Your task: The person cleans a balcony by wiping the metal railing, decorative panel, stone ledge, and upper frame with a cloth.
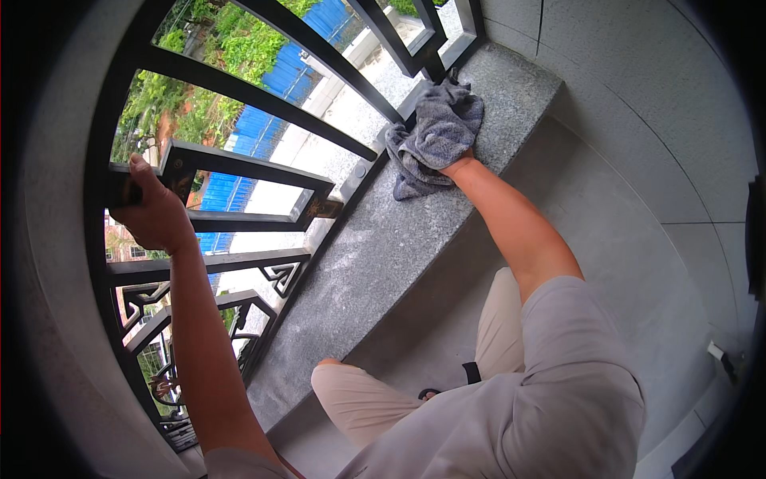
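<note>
My left hand (157, 211) grips a short crosspiece of the black metal railing (257, 99), with the thumb over its top. At the far end of the granite ledge (365, 263), my right hand (459, 165) is mostly covered by a crumpled grey cloth (435, 135). The cloth lies bunched on the ledge and against the railing's bottom rail, close to the foot of a bar. My right fingers are hidden beneath it. Pale streaks mark the grey speckled stone in the middle of the ledge.
A grey tiled wall (628, 114) meets the ledge at its far end. Below the ledge's edge lies a smooth grey floor (604, 251), where my bent knees are. Beyond the railing are a blue corrugated fence (248, 143), a pale outer strip and green plants (239, 36) far below.
</note>
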Demonstrator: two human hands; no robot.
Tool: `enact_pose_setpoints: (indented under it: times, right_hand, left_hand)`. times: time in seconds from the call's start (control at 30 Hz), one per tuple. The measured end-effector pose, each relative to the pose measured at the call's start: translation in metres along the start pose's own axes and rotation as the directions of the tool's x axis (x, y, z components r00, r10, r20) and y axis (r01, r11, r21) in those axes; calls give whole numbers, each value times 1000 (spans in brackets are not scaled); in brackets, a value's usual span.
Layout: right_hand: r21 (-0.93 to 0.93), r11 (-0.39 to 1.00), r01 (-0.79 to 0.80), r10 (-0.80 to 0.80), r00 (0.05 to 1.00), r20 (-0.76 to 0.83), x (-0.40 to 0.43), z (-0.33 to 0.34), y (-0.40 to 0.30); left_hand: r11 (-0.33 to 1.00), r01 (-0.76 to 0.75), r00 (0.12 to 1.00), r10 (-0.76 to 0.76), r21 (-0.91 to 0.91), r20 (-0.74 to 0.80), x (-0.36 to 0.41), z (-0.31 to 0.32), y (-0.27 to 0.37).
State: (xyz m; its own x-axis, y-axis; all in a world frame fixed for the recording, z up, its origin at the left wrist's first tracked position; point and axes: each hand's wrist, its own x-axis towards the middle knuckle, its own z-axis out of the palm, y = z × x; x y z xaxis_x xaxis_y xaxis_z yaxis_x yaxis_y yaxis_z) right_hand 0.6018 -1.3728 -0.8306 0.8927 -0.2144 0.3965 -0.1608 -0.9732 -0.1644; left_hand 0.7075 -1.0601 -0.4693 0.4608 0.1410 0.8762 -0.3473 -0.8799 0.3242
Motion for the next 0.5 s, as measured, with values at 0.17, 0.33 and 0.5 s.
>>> enact_pose_setpoints:
  times: [0.17, 0.33, 0.5]
  right_hand:
    - [1, 1000, -10, 10, 995, 103, 54, -9, 29]
    - [-154, 970, -187, 211, 964, 161, 76, -2, 22]
    - [205, 976, -75, 68, 997, 40, 42, 7, 19]
  left_hand:
    - [1000, 9, 1000, -9, 12, 23, -6, 0, 1]
    - [997, 37, 999, -37, 73, -2, -5, 2, -1]
    - [997, 49, 999, -49, 63, 2, -4, 7, 4]
